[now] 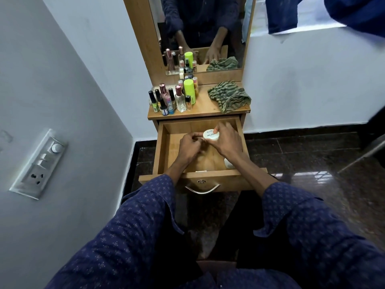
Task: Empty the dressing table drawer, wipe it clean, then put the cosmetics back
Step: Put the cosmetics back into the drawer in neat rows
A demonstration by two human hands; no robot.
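One white round jar [211, 135] lettered "NAIL POL…" sits over the open drawer [162, 151], right hand [226, 142] fingers clamped on it; left hand [190, 146] fingers curled together, touching its edge.

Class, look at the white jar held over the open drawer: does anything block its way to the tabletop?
Nothing visible does. The right hand holds the white jar above the drawer; bare tabletop lies between the bottles and cloth.

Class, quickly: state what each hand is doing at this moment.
Left hand: fingers curled beside the white jar; whether it holds anything cannot be told.
Right hand: holds the white jar over the open drawer.
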